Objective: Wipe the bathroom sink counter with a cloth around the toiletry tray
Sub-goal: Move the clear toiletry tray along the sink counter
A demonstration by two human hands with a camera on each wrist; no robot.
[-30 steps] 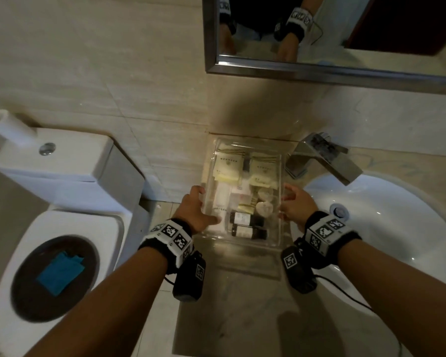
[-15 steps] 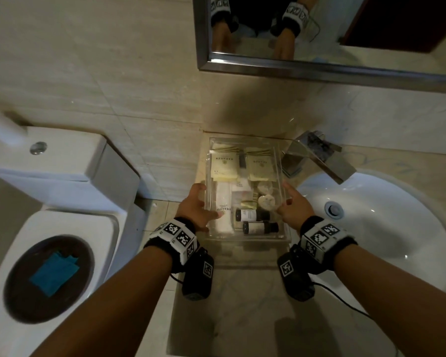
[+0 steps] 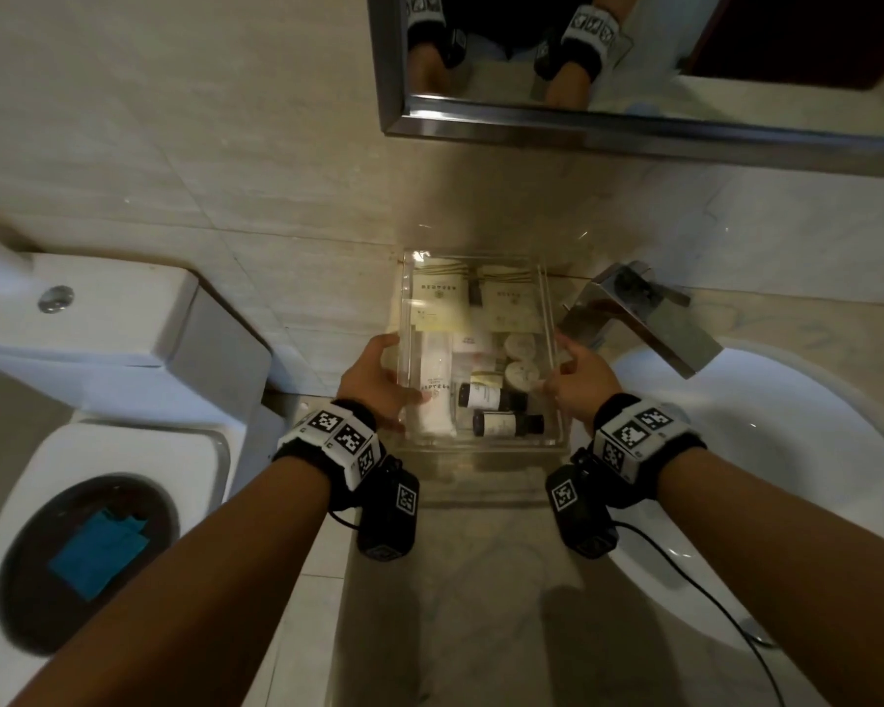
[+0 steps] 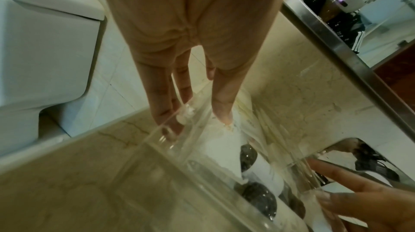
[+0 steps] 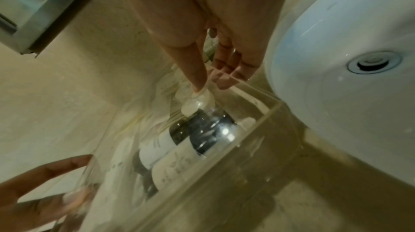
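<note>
A clear acrylic toiletry tray (image 3: 481, 443) holding sachets and two small dark bottles (image 3: 501, 423) sits at the back of the marble counter (image 3: 481, 579), near the wall. My left hand (image 3: 396, 372) pinches its left wall, thumb inside and fingers outside, as the left wrist view shows of this hand (image 4: 195, 122) on the tray (image 4: 202, 173). My right hand (image 3: 557, 364) pinches the right wall the same way; the right wrist view shows that hand (image 5: 212, 85) and the tray (image 5: 224, 156). A blue cloth (image 3: 98, 551) lies on the dark toilet lid, away from both hands.
A white sink basin (image 3: 787, 477) lies right of the tray, with a chrome faucet (image 3: 644, 318) close to the tray's back right corner. The toilet tank (image 3: 123, 339) stands left of the counter. A framed mirror (image 3: 634, 125) hangs on the wall above.
The tray has moved away from me toward the back wall, with both hands still holding its side walls.
</note>
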